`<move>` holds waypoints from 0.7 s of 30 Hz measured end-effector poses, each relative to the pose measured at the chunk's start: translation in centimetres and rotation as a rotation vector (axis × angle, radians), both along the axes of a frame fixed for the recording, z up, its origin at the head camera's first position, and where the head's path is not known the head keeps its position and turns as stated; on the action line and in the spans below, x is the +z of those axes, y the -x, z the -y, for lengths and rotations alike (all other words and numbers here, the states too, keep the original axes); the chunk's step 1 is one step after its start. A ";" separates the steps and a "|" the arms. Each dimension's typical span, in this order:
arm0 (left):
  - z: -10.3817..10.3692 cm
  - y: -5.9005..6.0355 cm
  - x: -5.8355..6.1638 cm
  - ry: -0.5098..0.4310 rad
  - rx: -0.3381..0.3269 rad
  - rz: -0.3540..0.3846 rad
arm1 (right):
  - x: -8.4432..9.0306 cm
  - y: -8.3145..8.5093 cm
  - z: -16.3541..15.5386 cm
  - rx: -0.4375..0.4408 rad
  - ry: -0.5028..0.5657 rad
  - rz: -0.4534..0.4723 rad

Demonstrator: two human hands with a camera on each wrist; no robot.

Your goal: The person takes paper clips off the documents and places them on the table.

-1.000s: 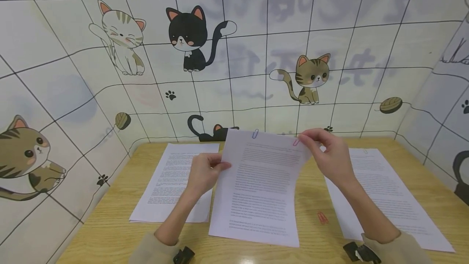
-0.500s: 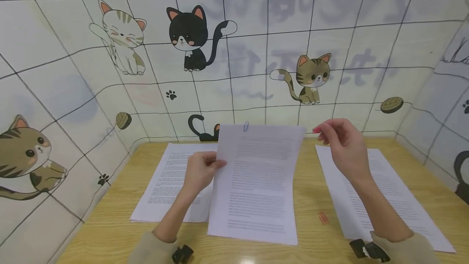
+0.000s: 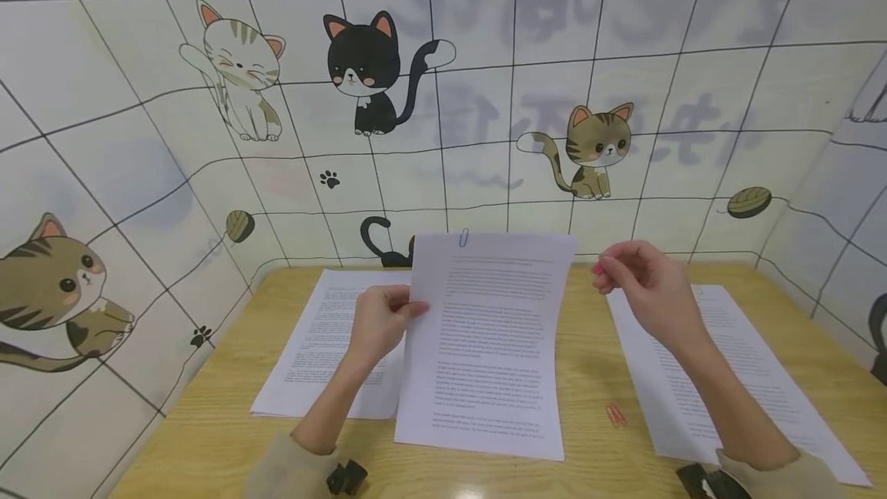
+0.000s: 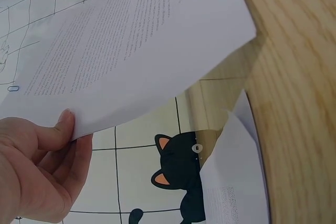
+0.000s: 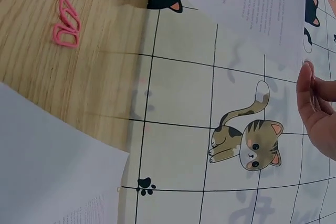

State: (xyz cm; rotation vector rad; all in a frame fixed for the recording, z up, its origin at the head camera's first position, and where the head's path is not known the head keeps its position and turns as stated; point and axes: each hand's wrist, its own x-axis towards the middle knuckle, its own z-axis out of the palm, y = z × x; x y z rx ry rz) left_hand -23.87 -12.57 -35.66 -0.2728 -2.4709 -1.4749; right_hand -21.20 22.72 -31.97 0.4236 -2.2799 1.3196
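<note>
My left hand (image 3: 379,322) pinches the left edge of a printed sheaf of paper (image 3: 488,345) between thumb and fingers. The sheaf stands tilted up off the table, and a blue paper clip (image 3: 463,238) sits on its top edge. To the right of the sheaf, apart from it, my right hand (image 3: 654,283) pinches a pink paper clip (image 3: 597,270), mostly covered by the fingertips. In the left wrist view the thumb (image 4: 64,127) lies on the paper's front. The right wrist view shows the right hand's curled fingers, with the clip hidden there.
Two pink paper clips (image 5: 67,22) lie on the wooden table (image 3: 582,437) right of the sheaf. Printed paper (image 3: 326,360) lies at the left, and another printed stack (image 3: 755,391) with a clip (image 3: 698,290) at the right. A cat-patterned wall (image 3: 478,175) stands behind.
The pink paper clip has come off the sheaf's top right corner in my right hand. That hand moved right and away from the paper, then dipped slightly. The left hand keeps its hold.
</note>
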 end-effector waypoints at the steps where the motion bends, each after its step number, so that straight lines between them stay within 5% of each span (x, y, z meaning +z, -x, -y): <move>1: 0.0 0.0 0.0 0.000 -0.001 -0.001 | -0.1 -0.1 -0.1 0.000 -0.014 0.007; 21: 0.1 0.1 -0.1 -0.020 0.002 0.019 | -2.4 -0.9 -2.7 0.020 -0.196 0.201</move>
